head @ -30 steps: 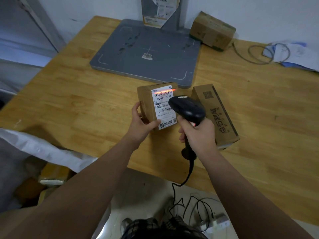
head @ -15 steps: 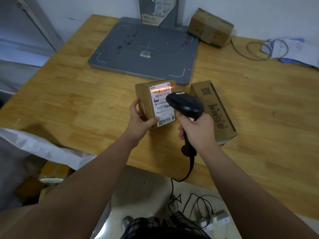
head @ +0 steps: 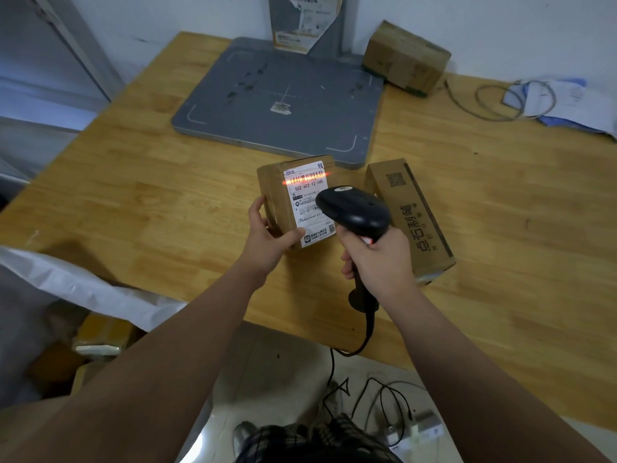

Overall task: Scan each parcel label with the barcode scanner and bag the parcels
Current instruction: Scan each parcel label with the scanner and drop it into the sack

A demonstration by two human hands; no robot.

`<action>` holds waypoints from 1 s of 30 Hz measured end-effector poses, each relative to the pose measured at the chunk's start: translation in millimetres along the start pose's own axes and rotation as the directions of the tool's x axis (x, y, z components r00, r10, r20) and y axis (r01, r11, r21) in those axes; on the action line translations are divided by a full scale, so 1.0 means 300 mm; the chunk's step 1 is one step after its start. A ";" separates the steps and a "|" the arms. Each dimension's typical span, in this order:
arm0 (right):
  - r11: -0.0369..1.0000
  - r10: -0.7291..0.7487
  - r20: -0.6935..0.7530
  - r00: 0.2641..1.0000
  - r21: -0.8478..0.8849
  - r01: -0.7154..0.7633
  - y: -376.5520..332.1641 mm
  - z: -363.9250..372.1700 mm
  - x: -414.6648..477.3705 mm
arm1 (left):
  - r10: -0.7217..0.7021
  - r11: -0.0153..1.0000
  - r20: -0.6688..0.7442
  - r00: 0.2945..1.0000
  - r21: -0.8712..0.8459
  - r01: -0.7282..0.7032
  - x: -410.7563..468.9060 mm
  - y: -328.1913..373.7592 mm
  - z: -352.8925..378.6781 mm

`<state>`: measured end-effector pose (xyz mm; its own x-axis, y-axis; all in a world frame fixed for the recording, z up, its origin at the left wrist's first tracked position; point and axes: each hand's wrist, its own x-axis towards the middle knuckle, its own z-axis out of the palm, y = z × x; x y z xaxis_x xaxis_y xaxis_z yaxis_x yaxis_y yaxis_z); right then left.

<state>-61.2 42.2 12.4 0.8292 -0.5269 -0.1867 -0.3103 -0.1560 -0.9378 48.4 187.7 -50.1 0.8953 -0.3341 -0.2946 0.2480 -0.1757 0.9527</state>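
Over a wooden bench (head: pixel 133 212), the left hand's (head: pixel 267 238) gripped brown cardboard parcel (head: pixel 275 192) is scanned by the right hand's (head: pixel 377 259) clasped black scanner (head: pixel 354 212); bagging is expected next.

We are looking at a parcel packing station: cardboard boxes (head: pixel 410 225) are lying on a wooden table (head: pixel 150 202) beside a grey pad (head: pixel 233 121), a barcode scanner (head: pixel 354 212) is lighting the shipping label (head: pixel 310 202) of a parcel (head: pixel 274 195), and a white sack (head: pixel 83 289) is holding more packages (head: pixel 100 335).

head-worn view, angled down, close over table (head: pixel 500 228)
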 end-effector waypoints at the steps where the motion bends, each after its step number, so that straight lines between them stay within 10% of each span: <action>1: 1.000 -0.005 -0.001 1.000 0.001 0.005 -0.001 -0.001 -0.002 | -0.002 1.000 -0.003 1.000 -0.004 0.001 0.001 -0.001 0.000; 21: 0.999 -0.036 0.012 0.999 0.001 0.036 -0.033 0.001 -0.042 | 0.076 0.997 -0.124 0.989 0.000 -0.077 -0.039 -0.005 -0.050; 30: 0.991 -0.099 0.240 0.966 0.109 0.074 -0.101 0.249 -0.211 | 0.118 0.993 -0.174 0.978 0.019 -0.116 -0.210 0.007 -0.284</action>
<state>-69.5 142.8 30.8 0.9431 -0.2925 -0.1581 -0.1954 -0.1028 -0.9753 24.1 287.4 -23.2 0.9690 -0.1861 -0.1628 0.1351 -0.1530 0.9789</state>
